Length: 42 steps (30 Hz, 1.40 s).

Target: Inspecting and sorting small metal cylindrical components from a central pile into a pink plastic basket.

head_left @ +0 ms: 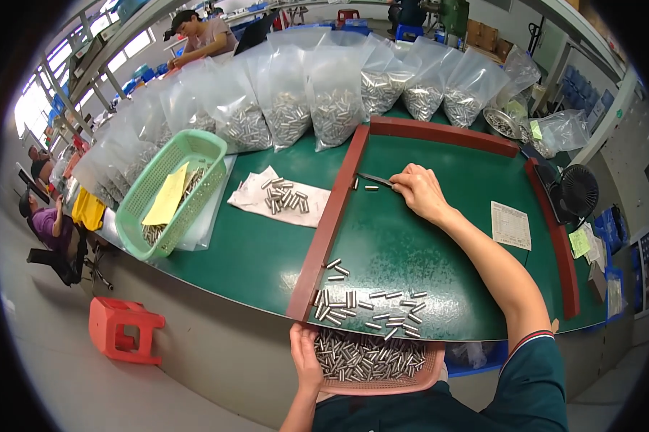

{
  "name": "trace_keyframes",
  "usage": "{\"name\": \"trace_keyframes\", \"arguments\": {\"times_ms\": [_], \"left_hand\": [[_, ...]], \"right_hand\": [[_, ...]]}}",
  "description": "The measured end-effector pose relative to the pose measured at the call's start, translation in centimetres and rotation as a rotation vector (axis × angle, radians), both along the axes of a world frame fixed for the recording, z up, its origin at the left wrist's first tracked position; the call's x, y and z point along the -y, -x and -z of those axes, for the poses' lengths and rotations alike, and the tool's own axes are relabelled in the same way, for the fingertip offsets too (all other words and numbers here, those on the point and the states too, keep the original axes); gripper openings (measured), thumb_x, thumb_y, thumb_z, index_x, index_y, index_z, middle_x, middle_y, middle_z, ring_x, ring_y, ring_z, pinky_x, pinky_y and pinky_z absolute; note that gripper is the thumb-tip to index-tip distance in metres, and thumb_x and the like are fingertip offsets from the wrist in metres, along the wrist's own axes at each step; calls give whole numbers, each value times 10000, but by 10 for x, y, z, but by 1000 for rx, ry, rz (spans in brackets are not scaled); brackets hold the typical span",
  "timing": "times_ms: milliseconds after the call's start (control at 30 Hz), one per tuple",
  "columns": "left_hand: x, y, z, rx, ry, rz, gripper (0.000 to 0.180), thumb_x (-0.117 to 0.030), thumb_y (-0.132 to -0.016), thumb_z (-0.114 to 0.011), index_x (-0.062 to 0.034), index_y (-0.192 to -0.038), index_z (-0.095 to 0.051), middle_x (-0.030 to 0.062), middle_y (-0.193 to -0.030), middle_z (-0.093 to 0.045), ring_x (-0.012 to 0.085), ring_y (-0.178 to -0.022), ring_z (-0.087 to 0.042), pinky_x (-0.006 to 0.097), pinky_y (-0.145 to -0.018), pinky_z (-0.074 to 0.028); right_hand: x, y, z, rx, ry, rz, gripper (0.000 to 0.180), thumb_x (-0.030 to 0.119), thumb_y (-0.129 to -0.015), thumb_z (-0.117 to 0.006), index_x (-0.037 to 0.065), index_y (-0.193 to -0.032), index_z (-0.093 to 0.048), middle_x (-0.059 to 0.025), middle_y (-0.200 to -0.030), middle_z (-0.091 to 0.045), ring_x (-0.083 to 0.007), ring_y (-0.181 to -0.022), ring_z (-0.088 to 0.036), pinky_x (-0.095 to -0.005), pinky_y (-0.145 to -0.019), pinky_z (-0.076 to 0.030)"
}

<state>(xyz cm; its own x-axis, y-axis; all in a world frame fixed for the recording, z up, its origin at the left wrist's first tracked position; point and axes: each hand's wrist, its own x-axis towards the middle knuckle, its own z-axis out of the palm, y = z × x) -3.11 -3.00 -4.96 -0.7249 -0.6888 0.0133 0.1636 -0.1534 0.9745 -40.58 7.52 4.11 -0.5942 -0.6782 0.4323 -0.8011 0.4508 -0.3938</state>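
My right hand [419, 191] pinches a slim dark metal tool [375, 179], its exact kind unclear, over the far left of the framed green table area. Beside the tool's tip two small metal pins [371, 188] lie next to the red-brown wooden bar [329, 225]. Below the near table edge, my left hand [307, 358] grips the left side of a pink plastic basket [396, 385]. That basket is full of short shiny metal pins [368, 354]. Above it, many loose pins [396, 317] are scattered on the green table by the edge.
Left of the bar, a pinkish cloth [249, 196] carries several pins, beside a green basket [133, 229] with a yellow paper. Clear bags of pins [334, 108] line the back. A paper slip [511, 225] and a black fan [578, 189] are at right; a red stool [125, 335] stands left.
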Motion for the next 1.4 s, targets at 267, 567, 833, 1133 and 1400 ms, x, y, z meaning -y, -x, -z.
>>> {"name": "trace_keyframes", "arguments": {"times_ms": [267,567,833,1133,1400], "left_hand": [[1,9,-17,14,23,-41,353,-187,-1026,-343,47,-1286,-392,132,-1212,-493,185,-1106,-495,335,-990,-395],[-1,8,-19,-23,24,-54,371,-235,-1035,-357,52,-1260,-420,136,-1123,-554,197,-1026,-563,344,-937,-461],[3,8,-45,-7,-166,-1,296,-236,-1039,-359,20,-1137,-469,129,-963,-579,147,-763,-588,275,-667,-502],[4,14,-53,-41,-365,38,330,-291,-1039,-366,-4,-1173,-457,122,-1024,-561,162,-749,-562,311,-665,-501],[-8,-10,-46,373,690,220,176,-108,-835,-645,-10,-981,-659,127,-951,-682,234,-932,-637,316,-924,-426]], "right_hand": [[-17,-73,-14,9,-26,-201,150,88,-815,-655,56,-955,-698,-64,-833,-535,-230,-832,-525,-342,-750,-363],[-23,-122,-18,58,-17,-332,138,98,-803,-666,65,-927,-716,-57,-811,-537,-211,-813,-521,-348,-724,-349],[-24,-147,-22,-19,-18,-436,179,67,-787,-669,95,-960,-703,-38,-812,-520,-200,-774,-509,-342,-711,-331],[-38,-169,-33,-41,-66,-647,268,14,-701,-648,96,-953,-686,-20,-820,-527,-186,-778,-525,-344,-729,-351],[-31,-13,-39,-195,144,-33,130,99,-802,-664,70,-924,-701,-75,-833,-580,-262,-817,-547,-363,-707,-376]]}}
